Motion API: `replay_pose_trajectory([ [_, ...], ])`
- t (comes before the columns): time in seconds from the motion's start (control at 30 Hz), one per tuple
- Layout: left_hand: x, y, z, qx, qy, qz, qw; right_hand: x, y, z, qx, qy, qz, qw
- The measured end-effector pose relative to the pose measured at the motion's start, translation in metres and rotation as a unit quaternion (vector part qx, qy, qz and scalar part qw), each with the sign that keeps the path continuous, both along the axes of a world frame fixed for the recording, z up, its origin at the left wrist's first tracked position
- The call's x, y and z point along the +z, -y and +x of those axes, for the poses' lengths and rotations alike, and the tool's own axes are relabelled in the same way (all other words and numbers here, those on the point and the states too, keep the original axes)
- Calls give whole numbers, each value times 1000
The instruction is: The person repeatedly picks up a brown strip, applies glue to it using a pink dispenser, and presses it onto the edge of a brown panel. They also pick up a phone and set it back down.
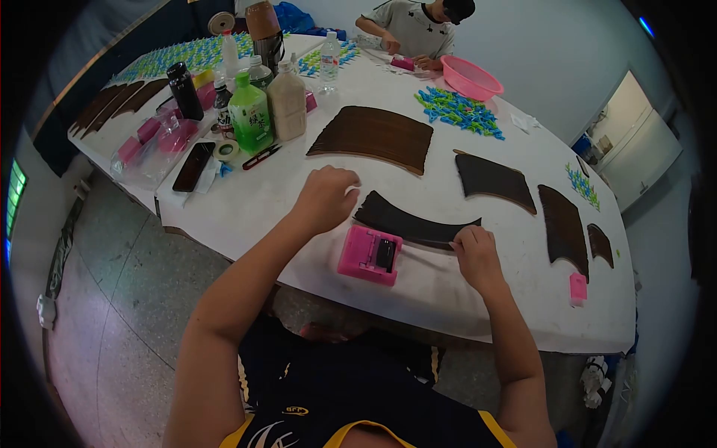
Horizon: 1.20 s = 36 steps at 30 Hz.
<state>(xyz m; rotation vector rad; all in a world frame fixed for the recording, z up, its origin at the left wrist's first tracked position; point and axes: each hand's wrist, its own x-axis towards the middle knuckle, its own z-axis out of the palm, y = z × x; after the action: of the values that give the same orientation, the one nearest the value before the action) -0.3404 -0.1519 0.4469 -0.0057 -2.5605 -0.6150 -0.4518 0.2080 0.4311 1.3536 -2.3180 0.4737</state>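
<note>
A curved dark strip (414,222) lies on the white table in front of me, its ends turned up. My right hand (476,250) pinches the strip's right end between thumb and fingers. My left hand (328,196) is just beyond the strip's left end, fingers curled but apart, holding nothing. Between my forearms, near the table's front edge, sits a pink box-like fixture (370,256) with a black block in it. A large curved brown panel (377,138) rests behind the strip.
Bottles (252,116), a phone (195,166) and pink pieces in plastic stand left. Dark panels (497,181) and a small pink piece (578,288) lie right. Blue-green clips (459,112) and a pink basin (472,78) are farther back. A person (418,33) works across the table (314,265).
</note>
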Motion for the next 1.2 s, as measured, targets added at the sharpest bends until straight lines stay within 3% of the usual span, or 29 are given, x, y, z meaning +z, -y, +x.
replay_pose_trajectory([
  [0.03,11,-14,1,-65,-30,-12,997,12,7,2,-1,1,2,1000],
  [0.07,22,-31,2,-67,-28,-10,997,29,18,7,17,4,0,1000],
  [0.13,39,-67,3,-184,-136,-27,973,56,39,20,29,8,0,1000],
  [0.33,58,-87,16,-164,-56,-103,979,79,63,46,79,58,-102,990],
  [0.4,58,-72,20,-158,-30,-127,979,76,53,49,49,199,-121,971],
  [0.53,61,-55,29,-154,29,-191,969,57,44,42,59,235,-114,964],
  [0.63,63,-56,28,-174,-9,-213,961,54,54,46,66,244,-82,964],
  [0.9,86,-57,29,-214,16,-278,936,36,75,44,143,302,-81,939],
  [1.2,96,-63,28,-229,66,-341,910,23,91,44,125,340,-27,931],
])
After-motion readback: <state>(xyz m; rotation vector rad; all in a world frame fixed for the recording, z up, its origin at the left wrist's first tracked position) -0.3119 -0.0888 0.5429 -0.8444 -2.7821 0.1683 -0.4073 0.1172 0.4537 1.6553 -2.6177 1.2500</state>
